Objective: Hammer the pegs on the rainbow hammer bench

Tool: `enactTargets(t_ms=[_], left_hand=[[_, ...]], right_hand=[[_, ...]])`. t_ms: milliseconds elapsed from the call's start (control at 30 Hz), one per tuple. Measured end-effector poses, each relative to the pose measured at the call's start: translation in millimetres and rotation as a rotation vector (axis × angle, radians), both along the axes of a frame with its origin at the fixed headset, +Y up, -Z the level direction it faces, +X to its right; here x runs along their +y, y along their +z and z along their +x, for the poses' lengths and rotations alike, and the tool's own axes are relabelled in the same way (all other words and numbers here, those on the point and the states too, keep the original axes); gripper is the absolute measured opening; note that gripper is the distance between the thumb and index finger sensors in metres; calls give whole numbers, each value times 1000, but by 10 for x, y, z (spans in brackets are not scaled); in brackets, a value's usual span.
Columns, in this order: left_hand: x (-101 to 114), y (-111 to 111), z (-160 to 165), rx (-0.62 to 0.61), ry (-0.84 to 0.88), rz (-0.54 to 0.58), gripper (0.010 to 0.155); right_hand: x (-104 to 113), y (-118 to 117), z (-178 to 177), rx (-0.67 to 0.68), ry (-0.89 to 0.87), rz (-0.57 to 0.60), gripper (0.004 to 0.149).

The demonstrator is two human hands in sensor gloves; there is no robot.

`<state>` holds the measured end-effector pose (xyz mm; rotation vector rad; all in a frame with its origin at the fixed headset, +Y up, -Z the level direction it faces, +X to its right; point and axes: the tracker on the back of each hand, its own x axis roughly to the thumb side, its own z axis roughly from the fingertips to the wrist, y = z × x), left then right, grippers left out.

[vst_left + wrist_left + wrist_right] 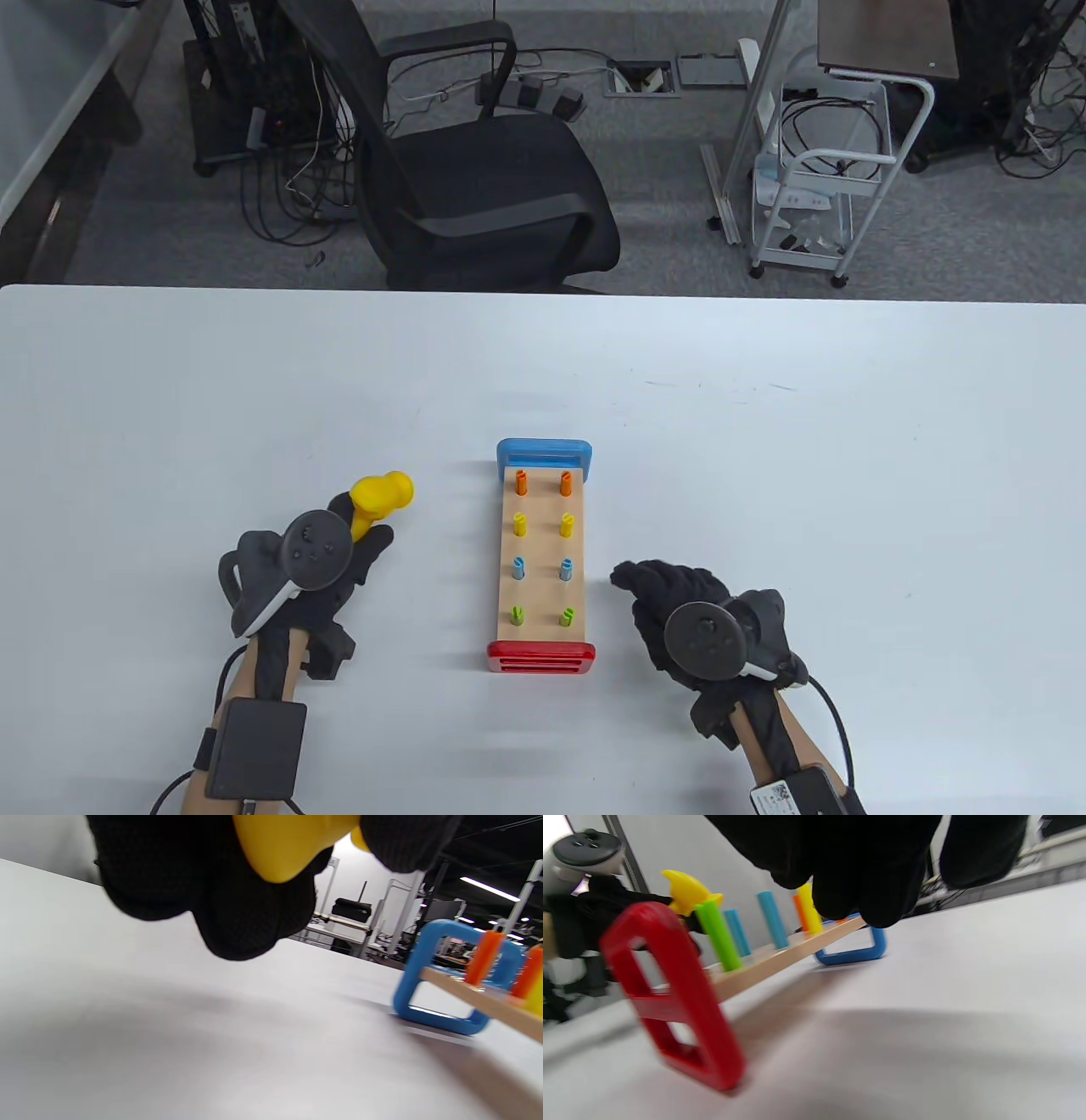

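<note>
My left hand (318, 564) holds the yellow hammer (379, 499), fingers wrapped around its handle so that only the head and a short piece of the shaft stick out past my knuckles, pointing away from me and toward the bench. In the left wrist view the yellow handle (288, 844) sits tight between my gloved fingers (237, 912), lifted off the white table (764, 407).

The rainbow hammer bench (541, 560) lies on the table between my hands, lengthwise away from me, its blue end frame (544, 453) far and its red end frame (540, 658) near. Eight pegs stand upright in the wooden board in two columns: orange pegs (543, 483) nearest the blue end, then yellow pegs (543, 525), blue pegs (541, 569), and green pegs (540, 615) nearest the red end. From the right wrist view they all seem to stand well proud of the board, though the frame is blurred.

My right hand (687, 607) is just beside the bench's right edge, level with the blue and green pegs, fingers curled loosely downward and holding nothing; the fingertips (624, 577) are close to the board but I cannot tell whether they touch it
</note>
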<state>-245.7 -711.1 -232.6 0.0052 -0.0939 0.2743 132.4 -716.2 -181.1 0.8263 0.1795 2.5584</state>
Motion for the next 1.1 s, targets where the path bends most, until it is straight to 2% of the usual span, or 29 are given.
enactTargets(t_ms=[100,200,267,467,533,700,900,1100], left_hand=[[43,95,174,-62,10,19,58],[74,179,327,-123,32,27,52],[82,220,410,-155,47,33,51],[42,334,633,-287,90,-46,61],[14,384,677,-310,91,-45,64],[-39,494,755,-371,73,-57,69],[124,643,846,-410,49,22,71],[214,722,905,-443,45,42,69]], right_hand=[[-15,17,-57,100,-79,-135,52],[-52,50,-146,114,-35,-129,64],[-104,69,-214,133,0,-123,64],[-328,76,-299,109,47,-131,56],[-354,83,-310,117,16,-114,55],[-393,116,-347,141,66,-77,55],[-413,125,-364,148,85,-69,54],[-417,124,-365,148,80,-83,54]])
